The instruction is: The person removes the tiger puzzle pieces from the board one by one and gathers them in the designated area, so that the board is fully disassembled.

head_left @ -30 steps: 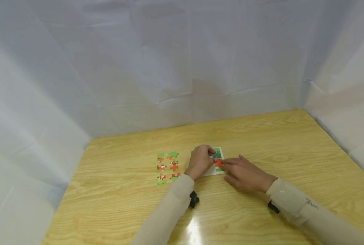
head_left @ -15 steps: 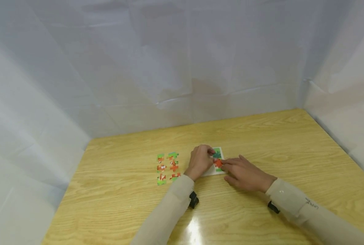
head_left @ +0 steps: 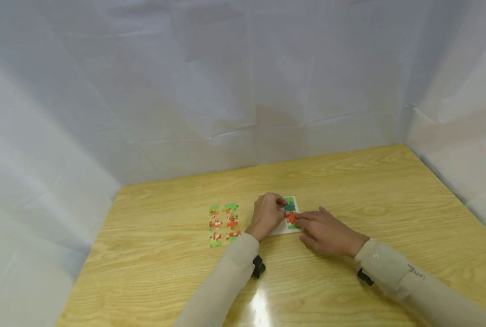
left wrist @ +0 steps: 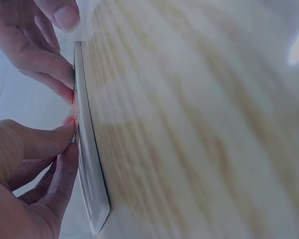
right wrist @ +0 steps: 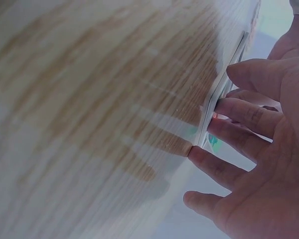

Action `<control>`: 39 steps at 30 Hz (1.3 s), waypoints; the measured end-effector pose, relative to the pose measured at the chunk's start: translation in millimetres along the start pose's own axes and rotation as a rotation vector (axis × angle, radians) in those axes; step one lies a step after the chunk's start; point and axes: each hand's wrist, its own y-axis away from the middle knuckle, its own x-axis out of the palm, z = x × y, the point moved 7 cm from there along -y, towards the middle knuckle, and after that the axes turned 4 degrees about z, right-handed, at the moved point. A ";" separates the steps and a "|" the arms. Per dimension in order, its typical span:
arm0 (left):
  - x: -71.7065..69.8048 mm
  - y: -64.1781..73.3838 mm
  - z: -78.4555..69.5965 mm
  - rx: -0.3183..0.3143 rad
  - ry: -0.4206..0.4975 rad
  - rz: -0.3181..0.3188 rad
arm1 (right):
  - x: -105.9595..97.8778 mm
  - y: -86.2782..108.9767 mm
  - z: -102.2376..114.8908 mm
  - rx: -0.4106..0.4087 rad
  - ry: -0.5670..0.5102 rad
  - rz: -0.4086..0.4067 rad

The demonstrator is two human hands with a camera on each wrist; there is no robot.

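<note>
A white puzzle board [head_left: 281, 229] lies flat on the table, with green, teal and orange jigsaw pieces along its right side. My left hand [head_left: 266, 215] is over the board's left part, thumb and forefinger bent to pinch a jigsaw piece mostly hidden by the fingertips. In the left wrist view these fingers [left wrist: 45, 142] meet the board's top close to a bit of orange. My right hand [head_left: 328, 231] reaches in from the right with extended fingers. Its fingertips touch the orange piece [head_left: 292, 218] and the board's edge; the right wrist view shows the fingers [right wrist: 239, 137] spread along that edge.
Several loose jigsaw pieces [head_left: 216, 224] with orange animal parts and green lie in two columns left of the board. The wooden table [head_left: 165, 263] has white sheeting [head_left: 226, 91] behind it and on both sides. Each wrist wears a black strap.
</note>
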 end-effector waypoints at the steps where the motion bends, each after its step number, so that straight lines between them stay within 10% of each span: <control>1: 0.1 -0.1 0.1 0.000 0.001 -0.001 | 0.0 -0.1 0.0 0.001 0.000 0.002; 39: -26.7 2.3 8.7 -0.017 0.102 -0.045 | 2.2 -1.5 -4.7 0.029 -0.022 0.027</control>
